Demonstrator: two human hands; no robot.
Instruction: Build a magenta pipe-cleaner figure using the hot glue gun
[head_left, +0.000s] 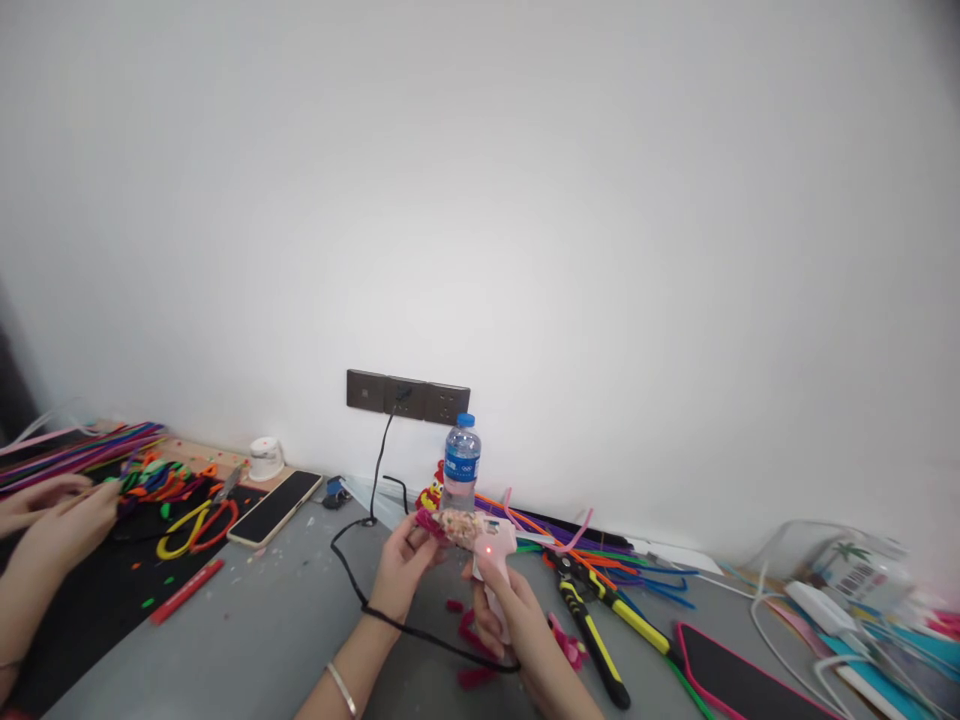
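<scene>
In the head view my right hand (504, 612) is wrapped round the handle of a pale pink glue gun (489, 545), which has a small red light and a black cord. The gun's nozzle end points left. My left hand (407, 560) pinches a small magenta fuzzy piece (430, 522) at the nozzle; whether the two touch cannot be made out. A water bottle (461, 465) with a blue cap stands just behind, beside a small red and yellow figure (431, 490). Magenta fuzzy pieces (477, 678) lie on the table below my hands.
Pliers (592, 620), colourful pipe cleaners (630, 570) and a pink-edged phone (739, 670) lie at right. At left are another phone (276, 508), scissors (196, 528), a red stick (187, 592) and another person's hands (75, 520). The black cord (420, 632) crosses my left wrist.
</scene>
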